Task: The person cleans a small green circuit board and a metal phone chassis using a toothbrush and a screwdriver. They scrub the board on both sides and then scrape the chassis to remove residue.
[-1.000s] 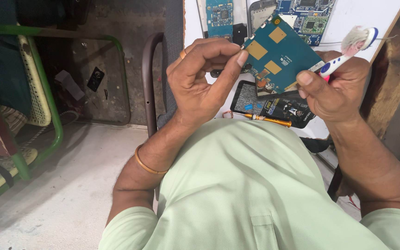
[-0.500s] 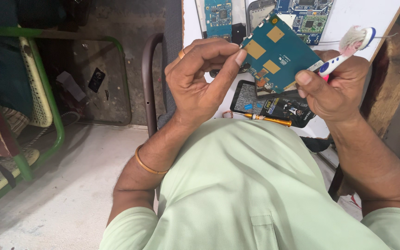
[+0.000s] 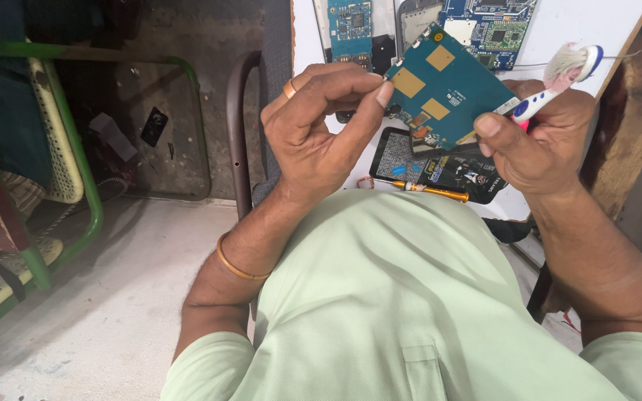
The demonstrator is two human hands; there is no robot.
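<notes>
Now, held up: a teal circuit board [image 3: 447,93] with gold square pads, tilted, raised in front of the chest between both hands.
Left hand [image 3: 321,134]: fingers curled closed, thumb and fingertips pinching the board's left edge; a ring sits on one finger and a thin bangle [image 3: 239,261] circles the wrist.
Right hand [image 3: 540,145]: fingers wrapped shut around a toothbrush [image 3: 559,85], while the thumb presses against the board's lower right corner.
Toothbrush: white and blue handle, worn whitish bristles pointing up and to the right, its head clear of the board.
Board's place: above the white tabletop [image 3: 588,30], not resting on it, just in front of the parts lying there.
On the tabletop: two more blue circuit boards, a narrow one [image 3: 351,22] to the left and a wider one [image 3: 495,22] to the right, both at the far edge.
Below the held board: a dark phone panel [image 3: 440,167] lying flat, with an orange-handled screwdriver [image 3: 429,191] just beside its near edge.
Person: wears a pale green shirt [image 3: 410,297], which fills the lower part of the view.
Left of the table: a dark metal chair frame [image 3: 235,134] stands near the table's edge.
Far left: a green-framed chair [image 3: 83,186] with a yellowish woven seat, well apart from the hands, on a grey concrete floor [image 3: 113,312].
</notes>
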